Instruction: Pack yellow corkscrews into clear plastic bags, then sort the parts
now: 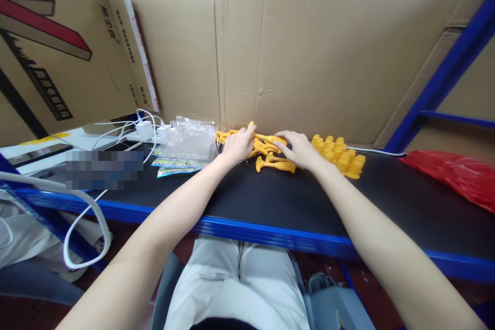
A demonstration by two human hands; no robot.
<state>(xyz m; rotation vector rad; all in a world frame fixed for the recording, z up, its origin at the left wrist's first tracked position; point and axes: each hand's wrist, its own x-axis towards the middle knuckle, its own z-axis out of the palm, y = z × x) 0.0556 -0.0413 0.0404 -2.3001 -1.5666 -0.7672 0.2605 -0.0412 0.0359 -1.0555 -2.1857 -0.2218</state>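
Note:
Both my hands reach to the back of a black shelf top (pixel 270 201). My left hand (pixel 236 145) curls over a heap of long yellow plastic pieces (pixel 273 157), its fingers closed on one of them. My right hand (pixel 297 148) lies on the same heap with fingers spread and slightly bent. A cluster of chunkier yellow moulded parts (pixel 340 155) sits just to the right of my right hand.
Clear plastic bags (pixel 189 139) lie on shiny printed cards (pixel 174 166) left of the heap. White chargers and cables (pixel 144 129) trail off the left edge. A red plastic bag (pixel 456 175) is at the right. A cardboard wall (pixel 309 51) backs the shelf; a blue frame edges it.

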